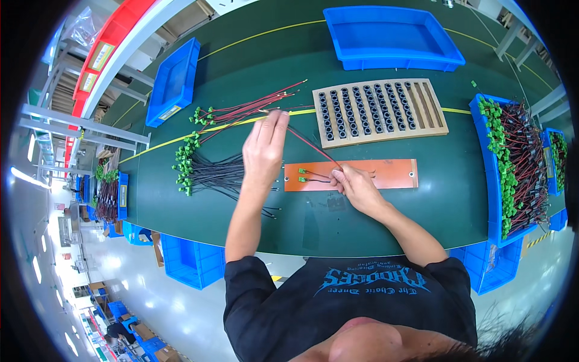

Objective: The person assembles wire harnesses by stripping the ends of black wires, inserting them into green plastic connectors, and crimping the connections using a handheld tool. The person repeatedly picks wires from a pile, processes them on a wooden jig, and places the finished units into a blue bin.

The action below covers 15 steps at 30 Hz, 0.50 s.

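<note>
You're pinching a red wire (315, 146) with your right hand (358, 186), it's slanting over the desk (356, 234) toward your left hand (263, 148) (fingers bunching, can't tell if gripping), likely feeling light, bendy, best taken by its insulation.

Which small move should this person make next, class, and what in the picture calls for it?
Perhaps the right hand should draw the red wire down onto the orange board: the wire stretches between the left hand and the right, which is over the board, where green-ended leads lie.
</note>
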Each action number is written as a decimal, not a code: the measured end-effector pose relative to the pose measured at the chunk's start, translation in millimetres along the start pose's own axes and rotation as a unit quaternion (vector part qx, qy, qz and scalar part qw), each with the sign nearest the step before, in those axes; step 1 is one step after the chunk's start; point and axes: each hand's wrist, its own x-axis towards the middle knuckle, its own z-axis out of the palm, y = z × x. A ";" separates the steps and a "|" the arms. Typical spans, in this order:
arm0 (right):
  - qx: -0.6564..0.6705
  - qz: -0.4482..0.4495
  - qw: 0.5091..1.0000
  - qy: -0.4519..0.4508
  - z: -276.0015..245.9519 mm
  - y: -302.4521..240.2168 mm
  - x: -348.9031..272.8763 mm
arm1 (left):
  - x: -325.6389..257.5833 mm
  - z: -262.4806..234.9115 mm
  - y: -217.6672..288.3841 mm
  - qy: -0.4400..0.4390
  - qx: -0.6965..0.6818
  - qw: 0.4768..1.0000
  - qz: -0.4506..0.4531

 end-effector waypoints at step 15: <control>-0.079 -0.075 0.994 0.016 2.4 10.0 -6.3 | -45.4 76.0 115.7 0.054 -0.652 0.591 -0.471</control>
